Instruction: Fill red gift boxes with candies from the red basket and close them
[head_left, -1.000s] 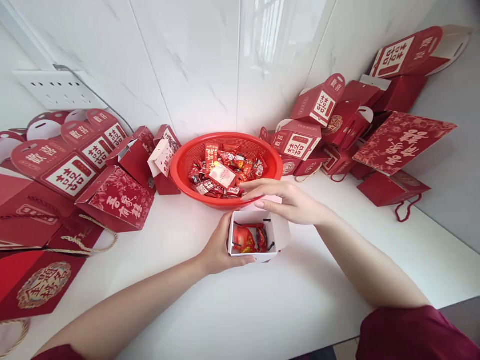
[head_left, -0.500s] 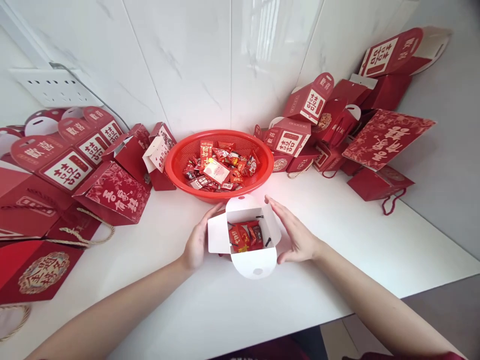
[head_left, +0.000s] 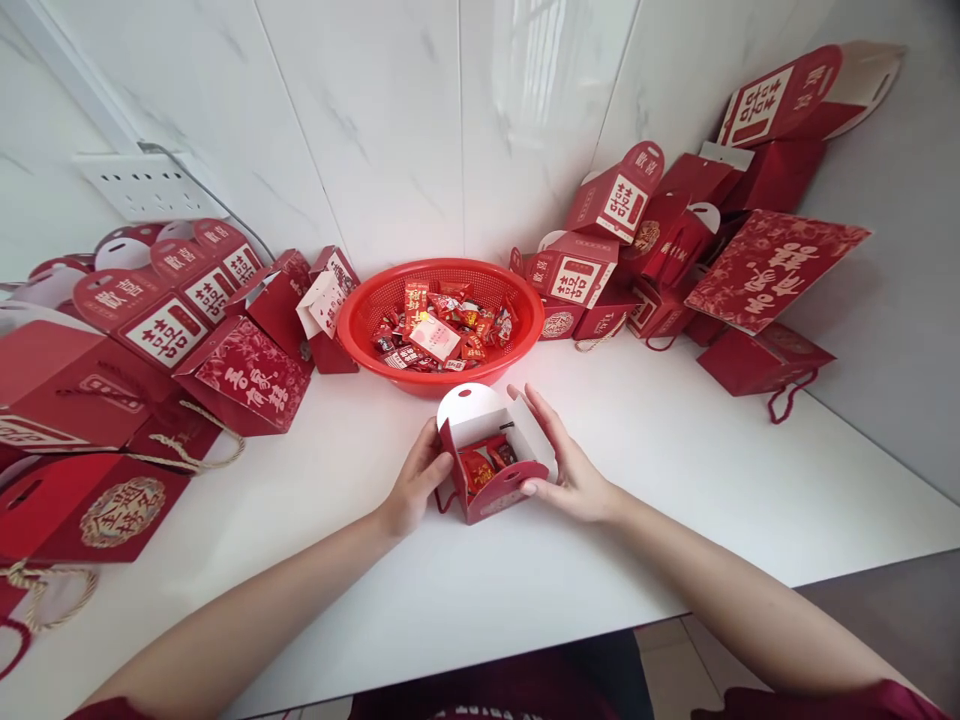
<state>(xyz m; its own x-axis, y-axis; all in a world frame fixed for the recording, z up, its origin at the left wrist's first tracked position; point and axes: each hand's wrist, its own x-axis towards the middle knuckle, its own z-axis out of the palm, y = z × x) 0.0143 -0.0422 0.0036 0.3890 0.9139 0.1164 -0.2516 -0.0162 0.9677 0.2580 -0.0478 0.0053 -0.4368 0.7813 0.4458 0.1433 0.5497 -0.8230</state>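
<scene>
A small red gift box (head_left: 501,499), white inside, stands on the white table with its top unfolded. Red-wrapped candies (head_left: 480,468) lie in it, and a dark cord end shows on an inner wall. My left hand (head_left: 415,482) grips the box's left side, thumb against the wall and fingers partly hidden behind it. On the right side, my right hand (head_left: 570,465) holds the box, with its thumb on the near rounded flap and its fingers along the white right flap. A red cord handle (head_left: 445,500) hangs by the lower left of the box.
Behind the box is a red plastic basket (head_left: 356,340) of wrapped candies. Red gift boxes crowd the left side (head_left: 244,375) and the back right (head_left: 574,280). A tiled wall (head_left: 390,120) with a socket strip (head_left: 142,186) closes the back.
The near flap, which lay folded outward, now stands up, and the left flap no longer sticks out. Both hands have closed in on the box. The view has shifted slightly.
</scene>
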